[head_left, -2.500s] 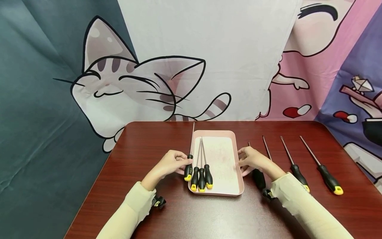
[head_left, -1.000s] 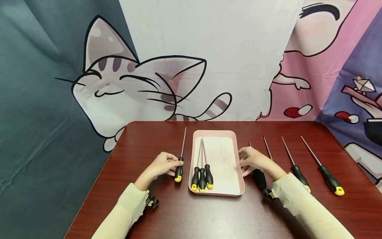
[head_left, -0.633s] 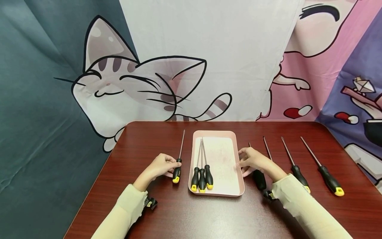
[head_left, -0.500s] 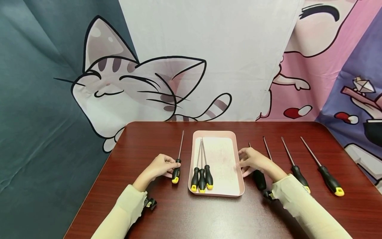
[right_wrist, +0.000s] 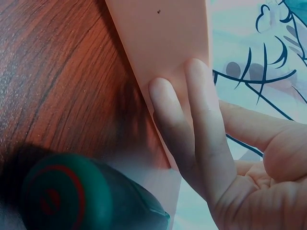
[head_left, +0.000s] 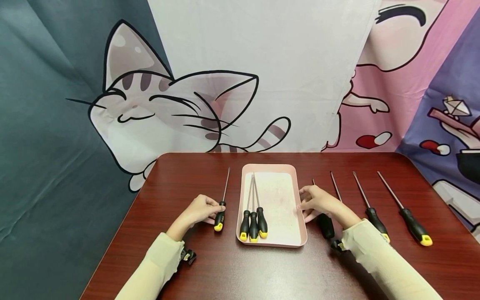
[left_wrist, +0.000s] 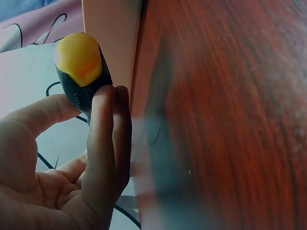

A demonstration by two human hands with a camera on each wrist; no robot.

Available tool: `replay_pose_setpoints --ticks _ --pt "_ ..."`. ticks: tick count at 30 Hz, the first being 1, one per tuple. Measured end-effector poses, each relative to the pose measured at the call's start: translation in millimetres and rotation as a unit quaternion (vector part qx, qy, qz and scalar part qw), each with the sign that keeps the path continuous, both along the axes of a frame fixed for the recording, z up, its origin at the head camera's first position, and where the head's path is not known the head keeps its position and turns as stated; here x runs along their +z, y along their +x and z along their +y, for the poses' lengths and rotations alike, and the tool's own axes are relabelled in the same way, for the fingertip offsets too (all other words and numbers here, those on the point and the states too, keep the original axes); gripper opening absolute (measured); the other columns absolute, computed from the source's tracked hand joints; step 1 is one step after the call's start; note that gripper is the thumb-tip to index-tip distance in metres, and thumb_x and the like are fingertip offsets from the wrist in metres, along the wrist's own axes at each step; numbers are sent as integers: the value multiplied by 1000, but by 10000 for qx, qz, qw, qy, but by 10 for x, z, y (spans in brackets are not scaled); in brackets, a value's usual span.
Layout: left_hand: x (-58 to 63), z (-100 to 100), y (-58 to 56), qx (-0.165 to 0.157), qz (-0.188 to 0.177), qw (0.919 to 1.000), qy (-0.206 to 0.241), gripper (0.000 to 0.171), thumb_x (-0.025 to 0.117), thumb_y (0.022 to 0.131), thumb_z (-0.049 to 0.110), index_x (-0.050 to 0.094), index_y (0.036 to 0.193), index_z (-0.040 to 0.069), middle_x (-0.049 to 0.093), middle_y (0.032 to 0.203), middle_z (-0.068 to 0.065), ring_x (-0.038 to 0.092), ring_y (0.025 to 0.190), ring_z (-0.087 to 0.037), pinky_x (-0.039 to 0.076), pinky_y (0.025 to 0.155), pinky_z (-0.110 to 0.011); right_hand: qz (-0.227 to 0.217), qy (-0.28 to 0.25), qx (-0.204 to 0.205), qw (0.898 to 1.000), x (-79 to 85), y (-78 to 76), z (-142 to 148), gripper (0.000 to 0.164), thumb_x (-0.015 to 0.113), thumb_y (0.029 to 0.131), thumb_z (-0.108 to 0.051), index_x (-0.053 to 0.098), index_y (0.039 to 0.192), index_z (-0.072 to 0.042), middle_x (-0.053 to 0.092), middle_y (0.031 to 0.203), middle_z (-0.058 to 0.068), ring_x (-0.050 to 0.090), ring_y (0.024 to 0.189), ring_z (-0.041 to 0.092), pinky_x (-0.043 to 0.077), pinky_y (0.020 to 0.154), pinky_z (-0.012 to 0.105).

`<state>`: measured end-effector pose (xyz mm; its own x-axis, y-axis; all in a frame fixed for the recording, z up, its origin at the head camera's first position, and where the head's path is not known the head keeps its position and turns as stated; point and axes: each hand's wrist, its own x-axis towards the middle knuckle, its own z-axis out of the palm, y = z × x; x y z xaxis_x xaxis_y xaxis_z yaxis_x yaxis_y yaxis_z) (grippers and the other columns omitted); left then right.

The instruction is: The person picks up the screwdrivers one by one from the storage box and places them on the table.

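My left hand point(head_left: 203, 209) pinches a screwdriver point(head_left: 220, 216) by its black handle, left of the tray. Its yellow butt point(left_wrist: 80, 57) faces the left wrist camera, and a shadow lies on the table beside it. The shaft points away toward the table's far edge. My right hand point(head_left: 316, 201) holds the right wall of the shallow pink tray point(head_left: 303, 233); its fingers point(right_wrist: 206, 105) lie along the outer side, with the thumb over the rim. Inside the tray, several black-and-yellow screwdrivers point(head_left: 253, 225) lie at the left with their shaft tips close together.
Beneath my right wrist lies a dark-handled screwdriver point(head_left: 325, 225). Another shaft point(head_left: 336, 186) is partly covered by that arm. Two more screwdrivers, one nearer point(head_left: 376, 221) and one farther right point(head_left: 414, 225), lie on the red-brown table point(head_left: 270, 275). A cat-print cloth point(head_left: 300, 83) hangs behind.
My left hand has carried the screwdriver from over the tray's left edge to the left, then slightly toward me and lower. My right hand stays at the tray, which has not moved.
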<state>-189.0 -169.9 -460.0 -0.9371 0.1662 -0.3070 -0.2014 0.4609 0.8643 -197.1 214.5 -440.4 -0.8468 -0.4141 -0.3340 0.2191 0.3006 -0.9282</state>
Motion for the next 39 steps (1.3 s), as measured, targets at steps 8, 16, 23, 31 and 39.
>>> replay_pose_setpoints --ticks 8,16,23,31,39 --pt "-33 4 -14 15 -33 9999 -142 20 75 88 13 73 94 -6 66 81 -10 61 65 -13 61 57 -31 2 -40 22 10000 -4 0 4 53 60 91 12 30 132 22 63 87 23 66 61 26 61 58 43" --pt "-46 10 -20 63 -28 9997 -241 17 76 87 12 74 90 -4 65 76 -9 61 62 -13 60 55 -31 14 -28 11 10000 -1 3 3 53 61 91 12 29 133 22 63 89 24 66 61 26 61 58 43" --pt "-70 -4 -17 69 -60 9997 -237 17 77 86 12 75 90 -5 65 73 -9 62 60 -14 60 55 -31 12 -40 36 10000 0 7 6 53 61 91 12 30 133 22 63 87 23 66 61 26 61 58 43" --pt "-105 0 -15 120 -63 9998 -170 17 78 85 11 74 87 -5 66 70 -11 64 55 -13 60 54 -32 -23 -36 11 10000 -12 8 8 55 61 91 12 28 134 21 63 86 22 66 61 26 61 58 43" --pt "-115 14 -12 144 70 9995 -282 17 79 84 13 73 82 -2 68 69 -11 66 54 -14 60 52 -32 -6 -60 19 10000 -13 5 13 52 60 91 12 30 133 22 63 85 21 66 60 25 61 59 43"
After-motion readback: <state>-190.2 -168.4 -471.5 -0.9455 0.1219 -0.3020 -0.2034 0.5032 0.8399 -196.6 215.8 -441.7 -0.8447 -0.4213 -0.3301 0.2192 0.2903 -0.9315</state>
